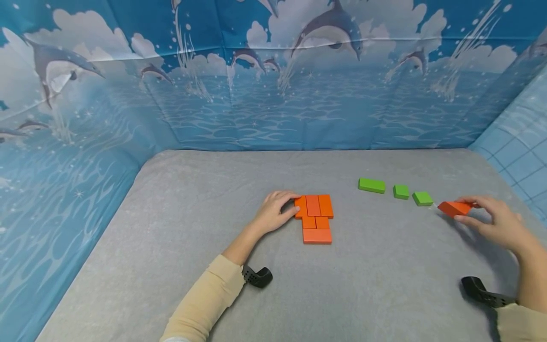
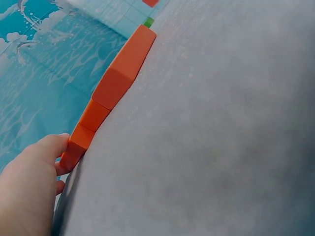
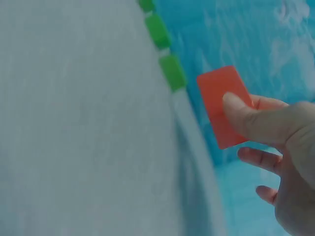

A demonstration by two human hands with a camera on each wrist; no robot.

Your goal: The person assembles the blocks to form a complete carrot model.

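Note:
Orange blocks lie flat together in the head view: three upright rectangles (image 1: 313,205) side by side at the far end, two small squares (image 1: 309,222) below them, and a wide rectangle (image 1: 317,236) nearest me. My left hand (image 1: 275,211) touches the left edge of this group, thumb at the side and a finger at the far corner; the left wrist view shows the thumb against the block's end (image 2: 76,147). Over at the right, my right hand (image 1: 495,221) pinches a loose orange block (image 1: 454,209) between thumb and fingers, tilted above the grey surface. Its flat face (image 3: 219,93) shows in the right wrist view.
A green rectangular block (image 1: 371,185) and two small green blocks, one in the middle (image 1: 400,192) and one at the right (image 1: 422,198), lie in a slanting row. Grey cloth (image 1: 192,213) covers the table. A dolphin-printed curtain (image 1: 256,118) stands behind it.

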